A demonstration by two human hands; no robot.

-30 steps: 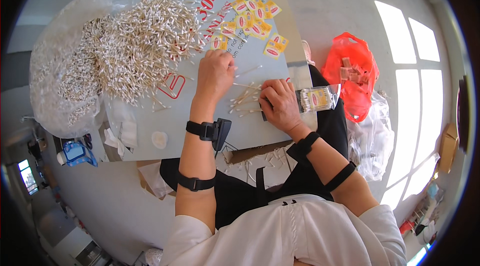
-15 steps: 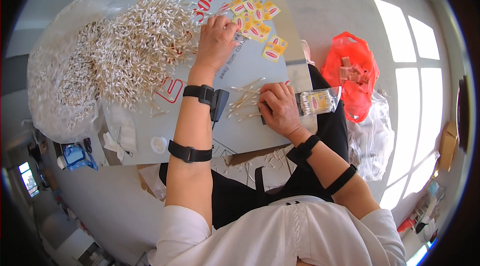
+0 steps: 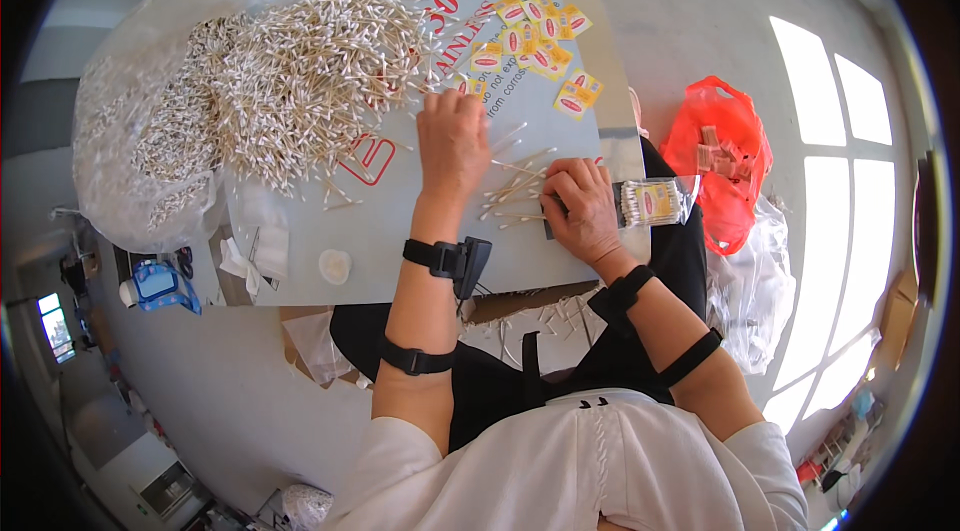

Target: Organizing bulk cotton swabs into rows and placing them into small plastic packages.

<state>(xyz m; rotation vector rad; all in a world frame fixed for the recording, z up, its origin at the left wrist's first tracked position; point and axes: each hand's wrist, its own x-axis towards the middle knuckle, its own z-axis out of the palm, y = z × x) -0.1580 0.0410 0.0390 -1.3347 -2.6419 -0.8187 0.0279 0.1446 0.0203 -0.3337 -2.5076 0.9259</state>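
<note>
My left hand (image 3: 453, 143) hovers over the sheet-covered table (image 3: 385, 231) with its fingers curled. What it pinches is hidden; blurred cotton swabs (image 3: 508, 139) show at its right side. A small yellow card (image 3: 469, 85) lies by its fingertips. My right hand (image 3: 583, 213) is closed over a dark flat block (image 3: 549, 229) at the table's right edge. Beside its knuckles, a clear packet (image 3: 657, 202) of swabs with a yellow card inside sticks out to the right. Several loose swabs (image 3: 517, 193) point toward the right fingers from the left.
A large heap of cotton swabs (image 3: 320, 71) spills from a clear bag (image 3: 105, 121) at the left. Several yellow cards (image 3: 548, 56) lie at the far right of the table. A red bag (image 3: 690, 121) and clear plastic (image 3: 750, 301) are beyond my leg. A round white lid (image 3: 335, 267) is near the front edge.
My left hand has drawn back from the cards toward me, uncovering two yellow cards. My right hand stays at the dark block. The whole view has shifted slightly.
</note>
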